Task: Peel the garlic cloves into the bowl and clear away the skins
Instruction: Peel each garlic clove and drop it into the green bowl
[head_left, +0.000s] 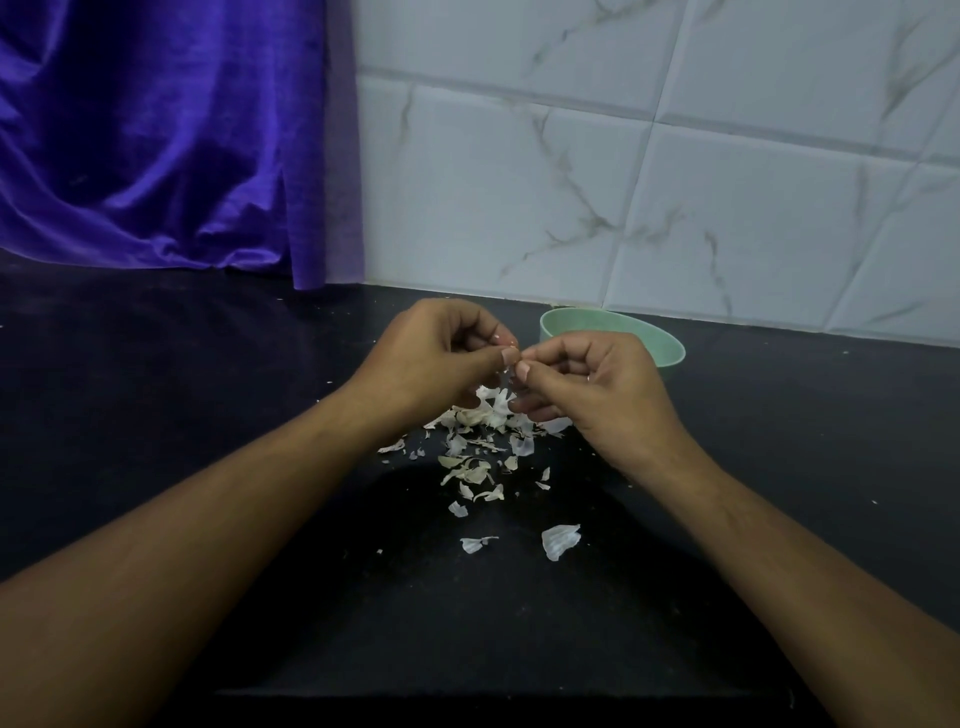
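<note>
Skins (483, 457) are piled mid-counter (156, 415). Just above them, my left hand (436, 358) and right hand (592, 384) both pinch something tiny, probably a clove (513, 361). The bowl (652, 340) sits right behind the right hand, near the back edge, so that hand's closer.

Marbled wall tiles (675, 156), purple curtain (156, 130), black countertop (156, 389)

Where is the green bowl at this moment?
In the head view the green bowl stands on the dark counter, right of centre, close to the tiled wall and just behind the right hand.
</note>
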